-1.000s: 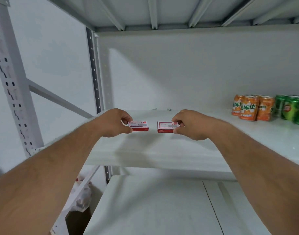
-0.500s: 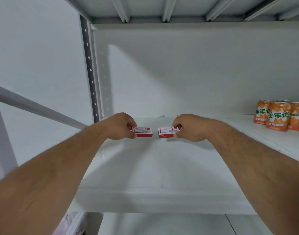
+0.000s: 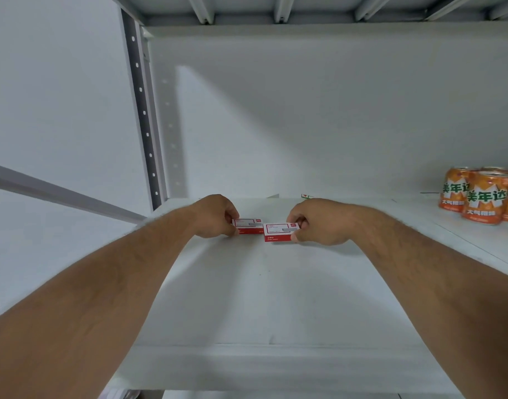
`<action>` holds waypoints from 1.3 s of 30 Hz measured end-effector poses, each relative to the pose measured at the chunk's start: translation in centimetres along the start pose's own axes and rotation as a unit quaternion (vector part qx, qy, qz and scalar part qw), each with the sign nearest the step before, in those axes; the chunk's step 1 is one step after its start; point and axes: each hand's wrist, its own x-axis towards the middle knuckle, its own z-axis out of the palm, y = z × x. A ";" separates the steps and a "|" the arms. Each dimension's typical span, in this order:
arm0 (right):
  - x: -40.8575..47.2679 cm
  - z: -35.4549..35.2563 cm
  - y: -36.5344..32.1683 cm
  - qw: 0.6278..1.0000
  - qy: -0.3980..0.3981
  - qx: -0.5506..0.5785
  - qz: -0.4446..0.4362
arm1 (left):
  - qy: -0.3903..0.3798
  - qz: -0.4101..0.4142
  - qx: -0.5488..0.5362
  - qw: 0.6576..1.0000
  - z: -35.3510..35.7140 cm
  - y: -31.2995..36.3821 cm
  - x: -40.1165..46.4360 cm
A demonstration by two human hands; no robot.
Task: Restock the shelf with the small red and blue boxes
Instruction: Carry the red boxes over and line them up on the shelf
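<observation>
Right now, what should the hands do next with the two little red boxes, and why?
Probably let go. The left hand and right hand each pinch a red box, low over the shelf, nearly touching side by side; whether they rest on it is unclear.

Each hand (image 3: 218,216) (image 3: 316,221) grips a red box (image 3: 248,226) (image 3: 278,232) (boxes touching) on shelf (image 3: 261,298).

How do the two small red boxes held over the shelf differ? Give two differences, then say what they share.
The left box sits farther back, its right end partly hidden behind the right box. The left box is pinched by the left hand, the right box by the right hand. Both are red and white, flat, and the same design.
</observation>
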 end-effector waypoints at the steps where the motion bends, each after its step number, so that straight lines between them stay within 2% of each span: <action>1: 0.0 0.0 0.0 1.000 -0.001 0.002 0.001 | -0.004 0.003 -0.008 1.000 0.2 0.0 0.3; 15: 2.6 1.3 -1.8 0.999 -0.007 0.027 0.018 | -0.015 0.020 -0.014 1.000 1.4 1.3 2.9; 21: 2.5 1.5 -1.9 0.996 0.000 0.076 0.052 | -0.025 -0.022 -0.047 0.998 0.9 0.4 2.1; 25: 1.8 1.4 -1.3 0.995 0.003 0.079 0.066 | -0.083 -0.051 -0.167 0.981 0.3 -0.1 1.0; 27: 1.8 1.7 -1.2 0.993 0.011 0.094 0.065 | -0.110 -0.048 -0.149 0.982 0.2 0.1 0.6; 31: 2.3 2.1 -1.2 0.989 0.033 0.130 0.059 | -0.081 -0.027 -0.073 0.994 0.8 0.5 1.0; 39: 3.4 3.0 -1.0 0.975 0.056 0.210 0.054 | -0.037 -0.012 -0.099 0.994 1.6 0.2 1.9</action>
